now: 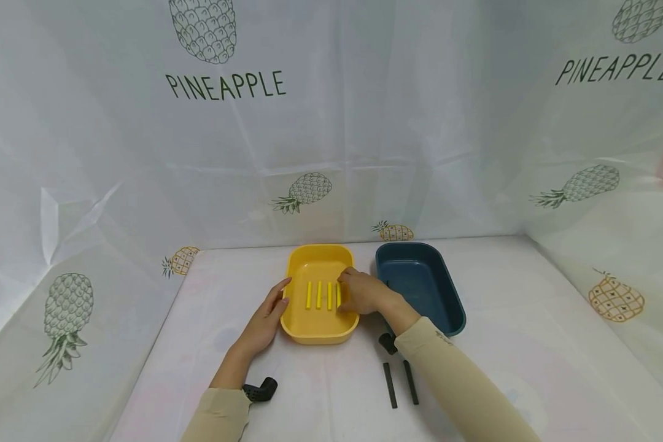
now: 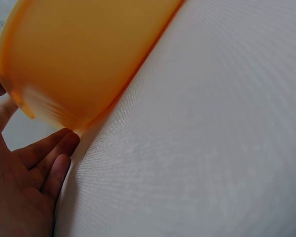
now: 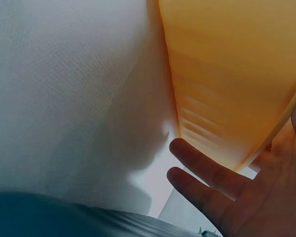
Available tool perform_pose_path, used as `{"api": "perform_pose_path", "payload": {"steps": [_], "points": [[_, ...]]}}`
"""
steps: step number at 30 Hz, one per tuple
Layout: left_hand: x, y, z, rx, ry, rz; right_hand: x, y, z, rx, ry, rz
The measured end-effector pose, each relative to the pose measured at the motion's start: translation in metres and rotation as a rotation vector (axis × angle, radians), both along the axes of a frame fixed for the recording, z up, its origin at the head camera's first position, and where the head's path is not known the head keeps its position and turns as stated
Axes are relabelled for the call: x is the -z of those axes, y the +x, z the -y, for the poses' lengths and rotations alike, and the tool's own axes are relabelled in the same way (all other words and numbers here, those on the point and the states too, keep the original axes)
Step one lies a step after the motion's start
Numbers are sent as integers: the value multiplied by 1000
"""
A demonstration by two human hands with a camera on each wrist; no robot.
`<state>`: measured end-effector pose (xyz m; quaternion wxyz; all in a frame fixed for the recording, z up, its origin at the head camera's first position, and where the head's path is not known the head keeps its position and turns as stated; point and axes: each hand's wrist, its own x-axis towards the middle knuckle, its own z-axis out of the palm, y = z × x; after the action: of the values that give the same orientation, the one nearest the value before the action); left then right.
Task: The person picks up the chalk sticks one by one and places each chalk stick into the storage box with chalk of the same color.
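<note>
In the head view a yellow tray point(image 1: 312, 333) sits mid-table. Several yellow sticks point(image 1: 318, 296) lie side by side inside it. My left hand point(image 1: 263, 322) holds the tray's left side; the left wrist view shows fingertips point(image 2: 64, 143) at the lower edge of its wall. My right hand point(image 1: 367, 293) reaches over the right rim, with thumb and finger at the two ends of the rightmost yellow stick point(image 1: 339, 294). Two other fingers point(image 3: 202, 165) of that hand stretch outside the tray wall in the right wrist view.
A dark blue tray point(image 1: 446, 279) stands right of the yellow one, under the right forearm. Two dark sticks point(image 1: 390, 385) lie on the white cloth point(image 1: 320, 393) nearer me. Black wrist camera mounts point(image 1: 261, 389) hang by both wrists. A pineapple-print curtain point(image 1: 342, 135) rises behind the table.
</note>
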<state>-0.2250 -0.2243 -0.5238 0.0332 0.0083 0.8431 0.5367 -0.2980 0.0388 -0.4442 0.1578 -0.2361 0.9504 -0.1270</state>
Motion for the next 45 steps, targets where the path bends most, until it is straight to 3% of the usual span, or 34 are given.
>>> {"api": "perform_pose_path", "payload": {"steps": [15,45], "points": [[-1,-2,1,7,-14,-8,4,-7,6,-10,63,12],[-1,0,-1,6,-8,3,10,-8,11,32,75,10]]}}
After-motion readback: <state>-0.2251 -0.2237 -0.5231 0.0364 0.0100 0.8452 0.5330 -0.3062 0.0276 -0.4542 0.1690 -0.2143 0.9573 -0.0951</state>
